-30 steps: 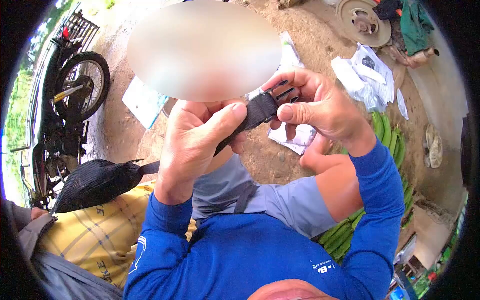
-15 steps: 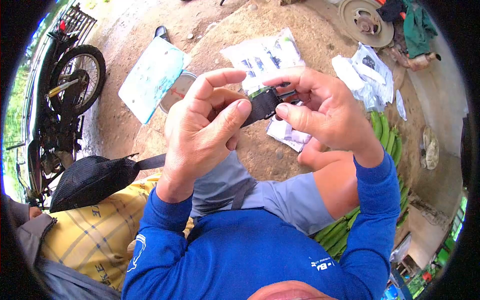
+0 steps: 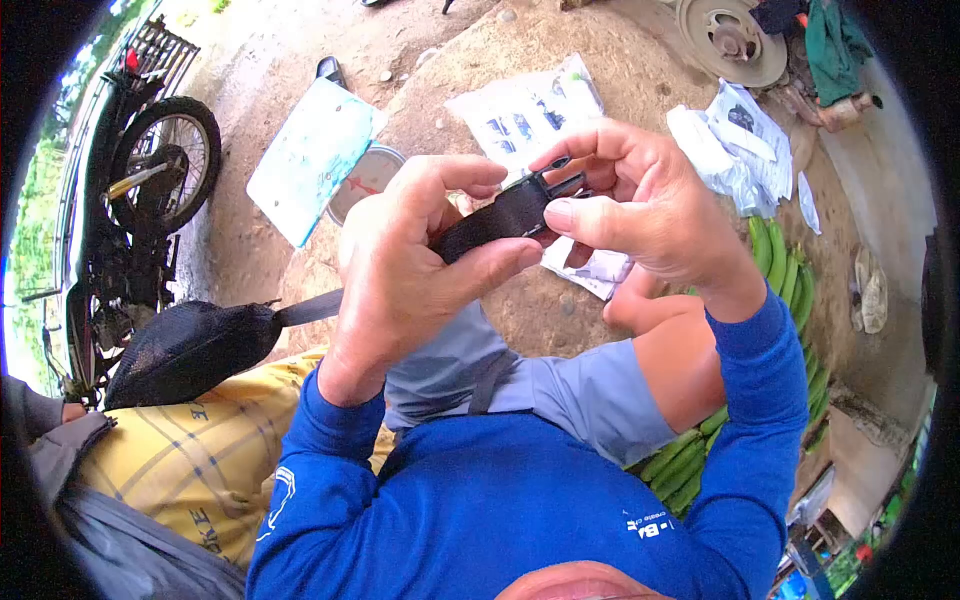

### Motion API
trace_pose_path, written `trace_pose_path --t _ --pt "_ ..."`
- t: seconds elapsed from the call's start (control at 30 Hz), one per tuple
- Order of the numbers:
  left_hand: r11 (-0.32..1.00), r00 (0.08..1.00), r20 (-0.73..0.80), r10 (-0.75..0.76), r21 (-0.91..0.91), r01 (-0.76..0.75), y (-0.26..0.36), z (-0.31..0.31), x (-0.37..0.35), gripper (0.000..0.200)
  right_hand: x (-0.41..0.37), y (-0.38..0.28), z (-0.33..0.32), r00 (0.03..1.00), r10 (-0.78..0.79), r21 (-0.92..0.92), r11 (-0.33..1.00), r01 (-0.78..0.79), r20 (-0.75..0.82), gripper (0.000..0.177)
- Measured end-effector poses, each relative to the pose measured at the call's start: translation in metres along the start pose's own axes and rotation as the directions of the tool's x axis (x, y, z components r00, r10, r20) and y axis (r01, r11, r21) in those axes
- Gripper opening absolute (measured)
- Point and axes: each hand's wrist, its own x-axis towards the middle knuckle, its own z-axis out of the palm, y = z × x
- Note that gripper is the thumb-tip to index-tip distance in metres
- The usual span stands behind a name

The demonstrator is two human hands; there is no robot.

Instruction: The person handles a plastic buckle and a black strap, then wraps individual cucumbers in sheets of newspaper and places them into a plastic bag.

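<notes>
A motorcycle (image 3: 115, 255) stands at far left. Next, a black mesh pouch (image 3: 195, 350) has a black strap (image 3: 478, 230) passing behind the left hand (image 3: 405, 250), whose fingers curl around the strap, thumb along its lower edge. The right hand (image 3: 660, 215) pinches the buckle (image 3: 547, 192) at the strap's end between thumb and fingers. Farther right lie green bananas (image 3: 783, 268).

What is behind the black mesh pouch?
Behind the black pouch, yellow plaid cloth shows along its lower edge and a motorcycle past its upper left; whatever the pouch covers is hidden.
</notes>
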Motion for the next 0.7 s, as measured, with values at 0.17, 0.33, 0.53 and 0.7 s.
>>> trace_pose_path --t 0.17,0.33,0.53,0.7 --pt "0.941 0.989 0.024 0.148 0.306 -0.148 0.007 -0.005 -0.003 0.041 0.002 0.013 0.012 0.966 -0.246 -0.292 0.932 0.214 -0.077 0.031" --pt "0.847 0.953 0.002 0.304 0.456 -0.272 0.005 -0.003 0.0 0.036 0.002 0.01 0.018 0.752 -0.61 -0.859 0.219 0.462 0.249 0.03" --pt "0.789 0.939 0.076 0.335 0.522 -0.324 0.004 -0.004 -0.004 0.038 0.005 0.01 0.017 0.797 -0.552 -0.845 0.283 0.454 0.244 0.014" --pt "0.798 0.954 0.072 0.291 0.532 -0.284 0.01 -0.006 -0.007 0.036 0.006 0.01 0.014 0.836 -0.472 -0.843 0.297 0.449 0.279 0.02"
